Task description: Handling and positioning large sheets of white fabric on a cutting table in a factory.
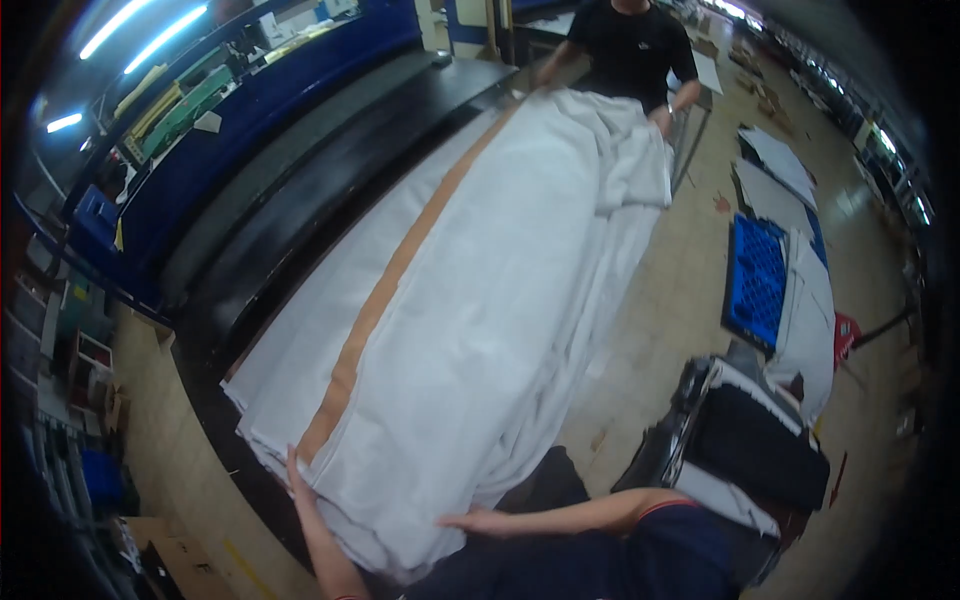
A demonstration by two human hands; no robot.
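White fabric: a long stack of white cloth (480,300) lies lengthwise down the black bench (300,210), its near end at your hands, its far end by a co-worker.
Tan strip: a tan band (400,265) runs along the stack, left of its middle, from the near end towards the far end.
Head view, left hand: your left hand (300,480) lies flat on the near left corner of the cloth, fingers (292,460) stretched out and pressing down; it grips nothing.
Head view, right hand: your right hand (475,521) rests open on the near right edge, where the cloth drapes off the bench; the fingers lie spread on the fabric and are not closed round it.
Far end: a person in a black shirt (630,45) stands there with both hands at the bunched cloth.
Surroundings: a blue crate (755,280) stands on the floor to your right, more white sheets beside it.
Step in hand: it looks like smoothing and squaring the near end of the layers.
Next move: it calls for flat palms, even pressure, and keeping the edges in line with the tan band, in time with the other person.
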